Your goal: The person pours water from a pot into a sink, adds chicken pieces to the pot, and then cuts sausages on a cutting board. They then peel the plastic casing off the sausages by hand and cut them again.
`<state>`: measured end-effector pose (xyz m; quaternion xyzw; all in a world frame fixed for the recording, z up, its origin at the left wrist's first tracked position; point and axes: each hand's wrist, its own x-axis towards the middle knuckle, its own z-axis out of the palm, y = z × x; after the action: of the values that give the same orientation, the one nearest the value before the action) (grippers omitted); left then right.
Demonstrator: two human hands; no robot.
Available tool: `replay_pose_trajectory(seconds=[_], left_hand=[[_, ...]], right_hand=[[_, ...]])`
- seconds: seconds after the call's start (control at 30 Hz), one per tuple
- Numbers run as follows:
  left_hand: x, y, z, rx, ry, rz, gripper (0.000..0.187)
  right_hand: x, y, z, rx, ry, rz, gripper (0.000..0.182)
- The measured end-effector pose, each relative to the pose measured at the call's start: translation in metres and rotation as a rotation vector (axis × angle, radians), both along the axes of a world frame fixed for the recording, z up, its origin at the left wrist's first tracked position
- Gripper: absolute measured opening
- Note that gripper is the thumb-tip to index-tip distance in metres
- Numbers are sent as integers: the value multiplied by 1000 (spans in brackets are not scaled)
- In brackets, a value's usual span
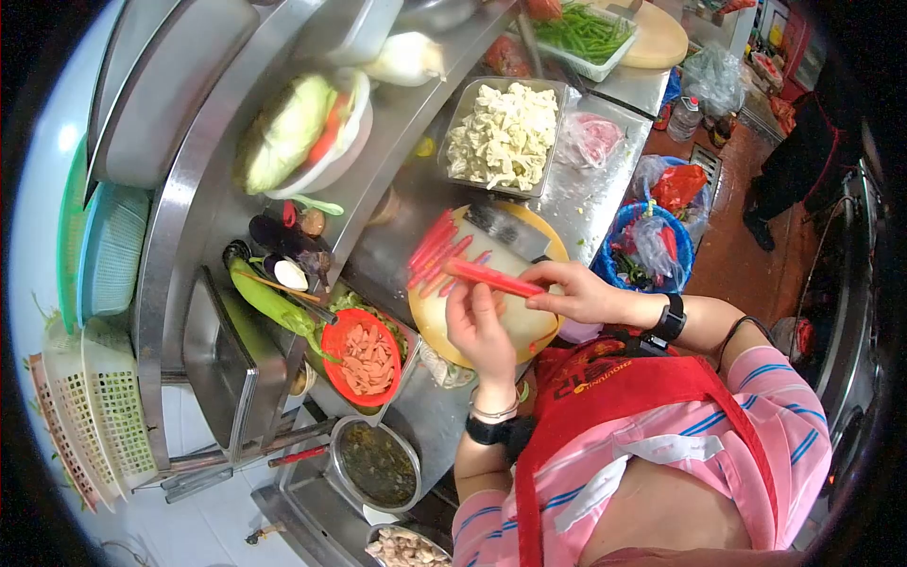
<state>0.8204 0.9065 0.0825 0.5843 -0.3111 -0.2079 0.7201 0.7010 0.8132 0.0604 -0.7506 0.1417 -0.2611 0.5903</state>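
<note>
A long red stick-shaped item (pixel 496 279) is held between my two hands above the round cutting board (pixel 558 234). My left hand (pixel 480 331) has its fingers pinched on the stick's left end. My right hand (pixel 564 289) grips its other end. On the board's left part lie several red and pink sticks (pixel 435 248). A cleaver (pixel 505 230) rests flat across the far side of the board. Left of the board, a red plate (pixel 348 321) holds pink sliced pieces (pixel 367 358).
Beyond the board stands a metal tray of cauliflower (pixel 504 137). A shelf on the left bears a cabbage bowl (pixel 365 104) and a green vegetable (pixel 274 304). A pot (pixel 375 463) sits nearby. Right of the counter are a blue bin (pixel 687 248) and a person's dark-clothed legs (pixel 784 175).
</note>
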Motion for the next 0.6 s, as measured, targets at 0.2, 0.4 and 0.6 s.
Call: replay_pose_trajectory(seconds=[0.2, 0.4, 0.6], left_hand=[[-3, -2, 6, -40, -24, 99, 21], [0, -3, -1, -6, -83, 120, 18], [4, -10, -2, -39, 270, 67, 15]], right_hand=[[-2, 4, 5, -36, 0, -104, 29], [-1, 7, 0, -112, 18, -166, 29], [-3, 9, 2, 50, -57, -79, 31]])
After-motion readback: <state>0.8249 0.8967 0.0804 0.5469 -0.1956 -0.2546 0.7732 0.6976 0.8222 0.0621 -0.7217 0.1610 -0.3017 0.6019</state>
